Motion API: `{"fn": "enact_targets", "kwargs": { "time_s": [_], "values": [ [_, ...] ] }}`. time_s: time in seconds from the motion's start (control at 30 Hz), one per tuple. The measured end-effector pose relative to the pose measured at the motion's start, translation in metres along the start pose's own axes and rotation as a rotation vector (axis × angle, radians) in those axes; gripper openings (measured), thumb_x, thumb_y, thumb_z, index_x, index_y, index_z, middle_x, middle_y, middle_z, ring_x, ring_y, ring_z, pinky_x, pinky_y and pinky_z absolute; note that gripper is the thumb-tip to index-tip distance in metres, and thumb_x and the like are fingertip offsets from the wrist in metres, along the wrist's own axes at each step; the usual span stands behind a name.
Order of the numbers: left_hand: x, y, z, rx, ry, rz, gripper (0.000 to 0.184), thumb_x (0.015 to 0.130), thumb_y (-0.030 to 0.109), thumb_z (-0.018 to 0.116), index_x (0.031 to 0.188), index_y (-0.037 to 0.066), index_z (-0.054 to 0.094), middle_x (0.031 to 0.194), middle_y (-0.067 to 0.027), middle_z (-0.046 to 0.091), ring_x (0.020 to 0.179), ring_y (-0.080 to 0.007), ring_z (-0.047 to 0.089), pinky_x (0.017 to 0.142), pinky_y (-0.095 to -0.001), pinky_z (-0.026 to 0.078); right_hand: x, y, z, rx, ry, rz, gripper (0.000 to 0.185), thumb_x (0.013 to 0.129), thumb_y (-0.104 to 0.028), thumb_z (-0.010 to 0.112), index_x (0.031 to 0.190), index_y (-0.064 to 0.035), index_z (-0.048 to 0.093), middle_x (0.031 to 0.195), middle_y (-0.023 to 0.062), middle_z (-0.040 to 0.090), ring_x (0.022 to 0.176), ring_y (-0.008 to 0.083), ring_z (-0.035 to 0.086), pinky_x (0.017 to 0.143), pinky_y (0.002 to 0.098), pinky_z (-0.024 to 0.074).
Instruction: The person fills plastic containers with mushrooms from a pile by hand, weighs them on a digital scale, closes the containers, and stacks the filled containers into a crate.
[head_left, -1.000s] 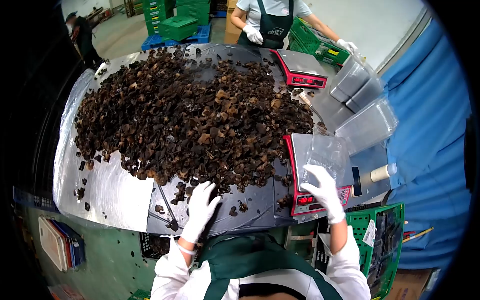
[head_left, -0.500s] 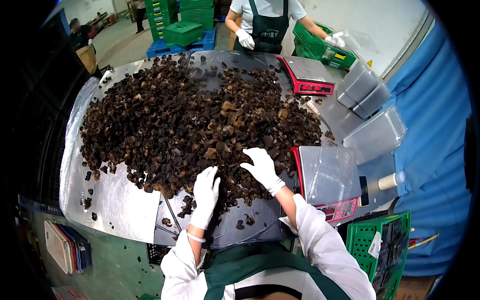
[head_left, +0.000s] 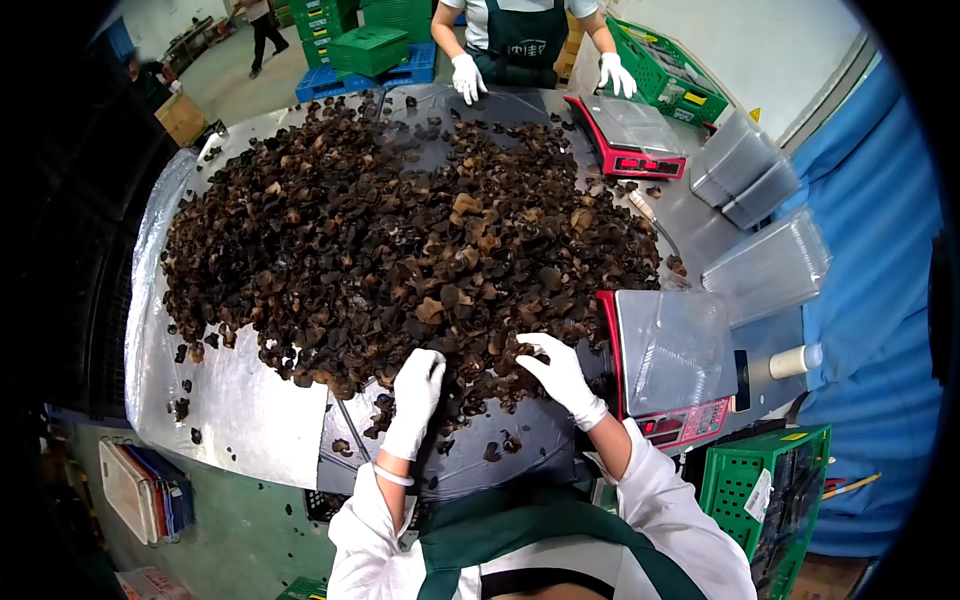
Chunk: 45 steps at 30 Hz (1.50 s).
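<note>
L hand (head_left: 415,395) was at the near edge of the wood-ear mushroom pile (head_left: 400,250), fingers bent & close tog.; couldn't tell if it gripped any. R hand (head_left: 560,378) was at the same edge, thumb & fingers curved w/ a gap btwn. Pile lay across the mid. of the table (head_left: 270,420). Just R of R hand, the near red scale (head_left: 690,425) bore a clear plastic container (head_left: 675,345). A co-worker (head_left: 520,45) stood opp., gloves on.

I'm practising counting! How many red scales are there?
2. One digital scale is right of the right hand; the second scale is across the table, near the co-worker.
</note>
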<state>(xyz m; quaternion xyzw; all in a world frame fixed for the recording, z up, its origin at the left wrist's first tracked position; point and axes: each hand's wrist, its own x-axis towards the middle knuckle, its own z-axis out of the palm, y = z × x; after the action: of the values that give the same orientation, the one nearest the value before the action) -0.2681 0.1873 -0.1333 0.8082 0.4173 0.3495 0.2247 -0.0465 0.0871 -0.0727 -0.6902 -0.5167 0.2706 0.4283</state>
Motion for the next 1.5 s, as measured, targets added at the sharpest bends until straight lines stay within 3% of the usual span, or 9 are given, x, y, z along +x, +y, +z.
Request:
{"fn": "enact_targets", "kwargs": {
  "time_s": [0.13,0.27,0.37,0.4,0.5,0.73,0.9,1.13,1.5],
  "values": [
    [0.004,-0.014,-0.026,-0.306,-0.226,-0.176,0.010,0.082,0.013,0.063,0.085,0.004,0.061,0.084,-0.0126,0.060,0.081,-0.0292,0.061,0.074,-0.0341,0.048,-0.029,-0.034,0.029,0.059,-0.132,-0.236,0.021,0.079,-0.017,0.069,0.096,-0.0053,0.067,0.095,0.0092,0.067,0.079,0.0206,0.062,0.072,0.0318,0.0496],
    [0.012,-0.029,-0.056,-0.321,-0.149,-0.322,0.013,0.083,0.015,0.064,0.090,0.004,0.063,0.086,-0.0106,0.063,0.082,-0.0245,0.062,0.074,-0.0324,0.049,-0.072,-0.074,0.080,0.174,-0.926,-0.288,0.043,0.083,-0.034,0.068,0.118,-0.0101,0.061,0.115,0.0121,0.062,0.105,0.0259,0.060,0.094,0.0366,0.0455],
    [0.018,-0.032,-0.070,-0.187,0.002,-0.209,0.021,0.083,0.018,0.066,0.098,0.004,0.064,0.098,-0.0110,0.064,0.092,-0.0261,0.062,0.083,-0.0334,0.049,-0.023,-0.087,0.080,-0.081,-0.683,-0.659,0.063,0.081,-0.036,0.070,0.132,-0.0059,0.049,0.135,0.0150,0.048,0.126,0.0312,0.045,0.108,0.0386,0.0349],
    [0.020,-0.030,-0.072,-0.127,0.058,-0.160,0.023,0.083,0.019,0.066,0.101,0.005,0.064,0.102,-0.0113,0.064,0.097,-0.0272,0.061,0.086,-0.0345,0.048,0.007,-0.105,0.064,0.061,-0.607,-0.440,0.070,0.077,-0.041,0.073,0.133,-0.0065,0.049,0.138,0.0145,0.046,0.130,0.0308,0.041,0.109,0.0392,0.0324],
    [0.020,-0.019,-0.062,-0.026,0.065,-0.119,0.042,0.082,0.027,0.068,0.118,0.006,0.060,0.124,-0.0143,0.057,0.117,-0.0300,0.052,0.101,-0.0373,0.041,0.083,-0.085,0.046,-0.313,-0.121,-0.479,0.084,0.072,-0.042,0.076,0.141,-0.0097,0.040,0.144,0.0201,0.037,0.133,0.0352,0.035,0.110,0.0433,0.0295],
    [0.048,-0.005,-0.009,0.042,-0.067,-0.029,0.089,0.075,0.036,0.074,0.145,0.006,0.029,0.148,-0.0218,0.031,0.135,-0.0371,0.032,0.108,-0.0413,0.034,0.151,-0.021,0.051,-0.710,-0.259,-0.240,0.107,0.059,-0.066,0.074,0.148,-0.0341,0.025,0.154,0.0184,0.019,0.138,0.0482,0.019,0.102,0.0641,0.0277],
    [0.044,0.000,0.001,0.116,-0.092,-0.074,0.086,0.072,0.035,0.075,0.140,0.002,0.037,0.142,-0.0212,0.040,0.123,-0.0361,0.046,0.101,-0.0414,0.039,0.111,-0.004,0.053,-0.574,-0.252,-0.450,0.082,0.066,-0.043,0.077,0.139,-0.0264,0.043,0.139,0.0170,0.043,0.125,0.0364,0.042,0.096,0.0434,0.0442],
    [0.001,0.019,-0.010,0.090,-0.131,0.018,0.079,0.073,0.029,0.074,0.140,0.007,0.039,0.123,-0.0155,0.055,0.105,-0.0316,0.055,0.086,-0.0394,0.045,0.035,-0.002,0.040,-0.555,-0.202,-0.435,0.065,0.071,-0.013,0.067,0.133,-0.0227,0.050,0.128,0.0141,0.047,0.113,0.0313,0.049,0.089,0.0392,0.0491],
    [-0.095,0.044,-0.024,0.133,-0.412,0.212,0.063,0.072,0.017,0.072,0.131,0.011,0.052,0.120,-0.0110,0.058,0.095,-0.0275,0.059,0.079,-0.0374,0.047,-0.093,0.020,0.014,-0.519,-0.212,-0.331,0.063,0.068,-0.004,0.068,0.128,-0.0183,0.056,0.132,0.0126,0.048,0.108,0.0301,0.053,0.091,0.0368,0.0480]
  ]
}}
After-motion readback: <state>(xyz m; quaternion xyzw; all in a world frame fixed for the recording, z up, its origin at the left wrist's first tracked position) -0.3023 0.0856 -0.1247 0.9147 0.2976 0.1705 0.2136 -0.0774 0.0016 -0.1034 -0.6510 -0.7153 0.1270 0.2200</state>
